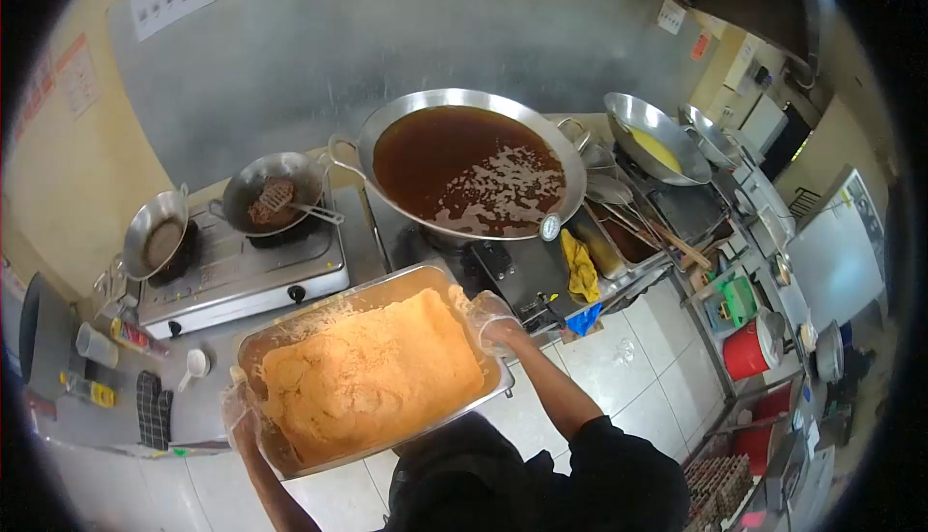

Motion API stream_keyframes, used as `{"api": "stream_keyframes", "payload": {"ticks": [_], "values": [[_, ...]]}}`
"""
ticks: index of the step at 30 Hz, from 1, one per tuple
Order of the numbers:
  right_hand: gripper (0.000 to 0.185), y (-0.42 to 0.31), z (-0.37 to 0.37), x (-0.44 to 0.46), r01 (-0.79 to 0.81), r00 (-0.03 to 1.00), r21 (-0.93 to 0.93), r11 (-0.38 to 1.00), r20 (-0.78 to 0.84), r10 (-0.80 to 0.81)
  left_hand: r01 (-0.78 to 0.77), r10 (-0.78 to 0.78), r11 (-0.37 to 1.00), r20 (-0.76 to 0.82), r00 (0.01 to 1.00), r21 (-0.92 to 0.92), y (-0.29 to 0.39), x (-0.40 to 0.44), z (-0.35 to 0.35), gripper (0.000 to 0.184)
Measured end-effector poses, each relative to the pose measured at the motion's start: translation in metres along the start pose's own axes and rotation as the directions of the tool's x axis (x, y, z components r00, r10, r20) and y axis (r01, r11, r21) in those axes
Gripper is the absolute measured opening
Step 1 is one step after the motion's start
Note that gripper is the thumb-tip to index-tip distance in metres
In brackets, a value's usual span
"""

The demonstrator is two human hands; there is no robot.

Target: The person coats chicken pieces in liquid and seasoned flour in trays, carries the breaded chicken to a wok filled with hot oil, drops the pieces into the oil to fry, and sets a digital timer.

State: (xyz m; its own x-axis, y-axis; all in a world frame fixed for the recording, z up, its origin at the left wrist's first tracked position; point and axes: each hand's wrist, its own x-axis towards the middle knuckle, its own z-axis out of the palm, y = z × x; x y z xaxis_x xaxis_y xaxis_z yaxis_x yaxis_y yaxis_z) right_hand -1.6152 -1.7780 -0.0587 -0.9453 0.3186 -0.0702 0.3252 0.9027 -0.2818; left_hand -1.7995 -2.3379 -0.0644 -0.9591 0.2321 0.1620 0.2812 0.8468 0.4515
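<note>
At lower left of the frame, my gloved left hand [242,416] and right hand [491,322] grip the tray [509,383] by opposite ends, and I judge that tilting it could spill the orange crumbs [377,368] toward the floor [609,363].

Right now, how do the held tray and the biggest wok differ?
The tray is rectangular; the wok is round. The tray holds orange crumbs, the wok dark brown liquid. The left hand and right hand hold the tray; neither touches the wok. Both look metallic.
</note>
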Motion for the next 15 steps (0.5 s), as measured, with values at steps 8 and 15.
{"api": "stream_keyframes", "payload": {"ticks": [8, 15], "values": [[0.035, -0.028, -0.023, 0.006, -0.242, 0.969, 0.204, 0.949, 0.102, 0.225, -0.224, 0.209, 0.959, 0.104, 0.972, 0.171, -0.031, 0.06, 0.01, 0.029], [0.037, -0.057, -0.033, -0.003, 0.072, 0.976, -0.211, 0.975, 0.215, -0.026, 0.38, -0.148, 0.662, 0.385, 0.911, -0.646, 0.046, 0.064, -0.032, 0.048]]}}
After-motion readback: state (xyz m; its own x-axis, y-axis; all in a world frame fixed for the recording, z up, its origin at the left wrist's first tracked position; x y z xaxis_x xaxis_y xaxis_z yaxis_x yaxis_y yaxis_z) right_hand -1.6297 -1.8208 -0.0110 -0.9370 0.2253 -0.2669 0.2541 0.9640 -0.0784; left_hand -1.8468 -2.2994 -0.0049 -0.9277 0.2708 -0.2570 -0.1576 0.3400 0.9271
